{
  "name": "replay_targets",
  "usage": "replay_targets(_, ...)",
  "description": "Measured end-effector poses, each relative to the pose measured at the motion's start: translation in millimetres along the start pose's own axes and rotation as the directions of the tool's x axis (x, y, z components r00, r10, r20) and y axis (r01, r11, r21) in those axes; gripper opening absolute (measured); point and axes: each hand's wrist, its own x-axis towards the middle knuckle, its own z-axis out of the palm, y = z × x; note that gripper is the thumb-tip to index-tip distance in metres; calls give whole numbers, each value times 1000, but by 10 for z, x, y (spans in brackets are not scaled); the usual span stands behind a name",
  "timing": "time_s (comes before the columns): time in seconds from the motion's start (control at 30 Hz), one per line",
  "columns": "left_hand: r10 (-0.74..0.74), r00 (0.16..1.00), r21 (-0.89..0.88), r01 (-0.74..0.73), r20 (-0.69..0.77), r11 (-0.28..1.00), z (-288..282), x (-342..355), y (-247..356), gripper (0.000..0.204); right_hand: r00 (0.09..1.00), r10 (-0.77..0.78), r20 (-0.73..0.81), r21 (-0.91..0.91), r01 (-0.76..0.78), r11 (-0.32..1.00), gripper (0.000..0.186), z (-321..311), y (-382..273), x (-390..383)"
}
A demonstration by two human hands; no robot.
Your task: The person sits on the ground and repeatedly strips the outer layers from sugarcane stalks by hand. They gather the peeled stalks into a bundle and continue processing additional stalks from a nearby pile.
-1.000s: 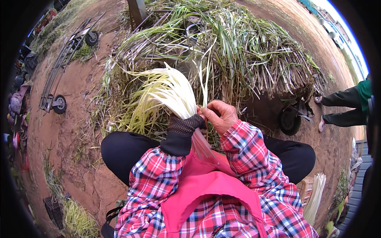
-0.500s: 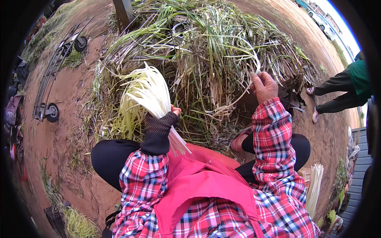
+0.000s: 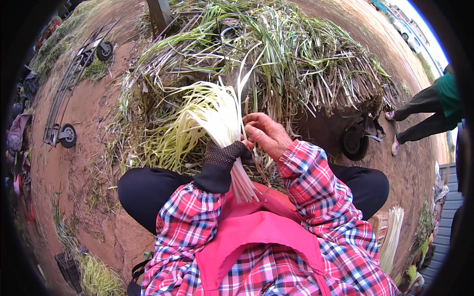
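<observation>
My left hand (image 3: 224, 154), in a dark dotted glove, grips a bundle of pale yellow-white leafy stalks (image 3: 211, 113) at my lap, their leaves fanning up and left and their white ends hanging below. My right hand (image 3: 266, 135), bare, pinches a long pale leaf strand (image 3: 244, 84) beside the bundle, close to my left fingers. Behind both lies a large heap of green and dried leaves (image 3: 306, 64). My crossed legs and pink apron (image 3: 252, 227) are beneath my hands.
A wheeled metal cart frame (image 3: 67, 135) lies on the dirt at left. A wheel (image 3: 353, 143) shows under the heap. A person in dark trousers (image 3: 419, 106) stands at the right. Another pale bundle (image 3: 392, 232) leans by my right knee. Clutter lines the left edge.
My right hand went out right to the heap, and has come back with a strand to the bundle. The bundle and left hand moved left, then back toward the middle.
</observation>
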Motion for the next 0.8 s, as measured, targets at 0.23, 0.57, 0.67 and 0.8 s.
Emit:
replay_targets(0.23,17,996,-247,-37,-85,968,-151,-6,197,24,984,0,177,-26,4,1000,22,-149,34,-645)
replay_targets(0.57,161,917,-124,-219,-364,968,-308,-71,575,23,786,-247,-566,-818,-500,283,14,-1396,94,-919)
replay_targets(0.67,123,969,-11,-128,-213,992,-172,-61,371,23,884,-440,-161,-911,39,411,16,-955,56,-776)
replay_targets(0.8,98,976,-96,-119,-196,988,-45,-45,298,18,978,-40,203,-311,103,945,22,-96,142,-553)
